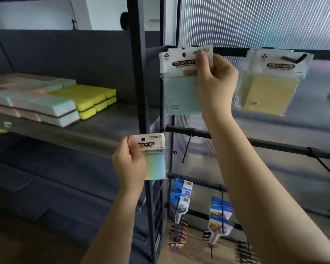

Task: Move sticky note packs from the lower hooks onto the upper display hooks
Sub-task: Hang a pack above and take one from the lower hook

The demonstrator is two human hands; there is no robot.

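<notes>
My right hand (215,80) pinches the white header card of a blue sticky note pack (181,92) up at the top rail, where the card's hole sits at a hook. Another header card shows just behind it. My left hand (129,162) grips a second blue sticky note pack (153,159) lower down, in front of the black upright post. A yellow sticky note pack (271,88) hangs on a black upper hook (293,59) to the right. An empty lower hook (187,147) juts from the middle rail.
Stacked pastel and yellow sponges (69,100) lie on the grey shelf at left. Blue-carded packs (181,195) and other small goods (220,212) hang on the bottom rails. A ribbed translucent panel (255,21) backs the display.
</notes>
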